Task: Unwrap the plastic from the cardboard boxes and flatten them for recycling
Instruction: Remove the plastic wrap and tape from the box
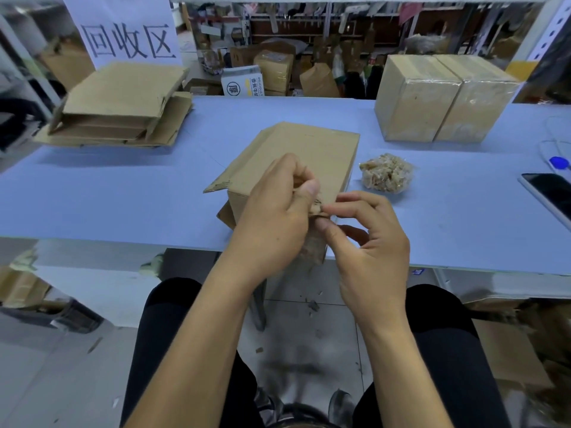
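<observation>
- Head view looks down on a pale blue table [123, 193], with the person's two bare hands close together at its near edge.
- Under both hands lies a partly collapsed brown cardboard box [306, 156], one flap sticking out to the left, its near corner hanging past the table edge.
- Left hand [275, 217] has its fingers curled over the box's near corner, the thumb pressing a crumpled bit of brownish plastic tape [316, 208] against the cardboard.
- Right hand [367, 239] pinches that same scrap between thumb and forefinger, so the fingertips of both hands nearly touch; the other fingers are loosely bent.
- Just beyond the right hand, a crumpled ball of clear plastic wrap and tape [386, 176] sits on the table beside the box.
- Farther out past the right hand stand two tall cardboard boxes bound together in clear plastic [441, 100].
- Well off to the left of the left hand is a stack of flattened brown cardboard [120, 109], below a white paper sign with black characters [126, 35].
- At the far right edge lies a dark-screened phone [550, 193].
- Black trousers [173, 335] and a scrap-littered floor show beneath the hands.
</observation>
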